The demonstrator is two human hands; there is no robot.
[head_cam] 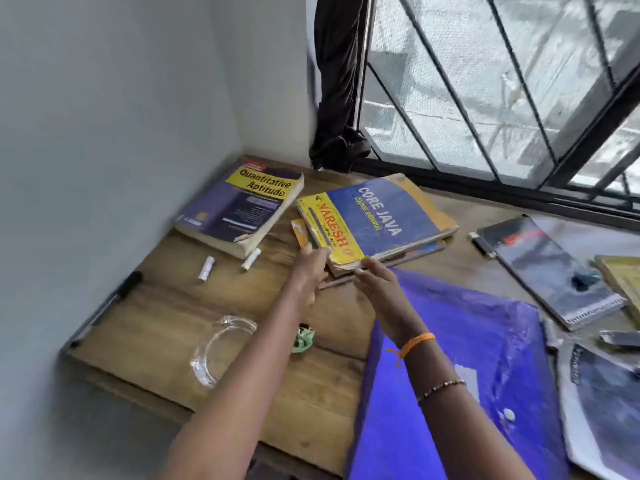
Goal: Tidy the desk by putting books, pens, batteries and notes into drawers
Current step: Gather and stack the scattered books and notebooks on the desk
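- The Core Java book [377,216] is seen lying flat on the wooden desk [166,327], towards the back near the window [485,81]; it rests on top of a thinner book whose edges show beneath it; its near corner is worn.
- The left hand [310,268] is reached to the book's near left corner; its fingers are extended and laid against the book's edge; whether anything is gripped cannot be told, as the frame is blurred there.
- The right hand [379,289] is reached to the near corner from the right; its fingers are straight and touch the corner; no closed hold is seen; an orange thread [415,342] and a bead bracelet [441,388] are worn on that wrist.
- A small orange card [300,233] is seen just beside the book's left edge, near the left fingertips.
- The Quantitative Aptitude book [242,206] is laid flat in the back left corner, apart from the Core Java book.
- Two small white rolls [206,268] are seen on the desk in front of that thick book; a black pen [110,303] lies along the left edge.
- A clear glass dish [218,351] and a small green object [303,341] are placed under the left forearm.
- A blue folder [467,375] is spread under the right forearm; spiral notebooks [547,268] are laid to the right.
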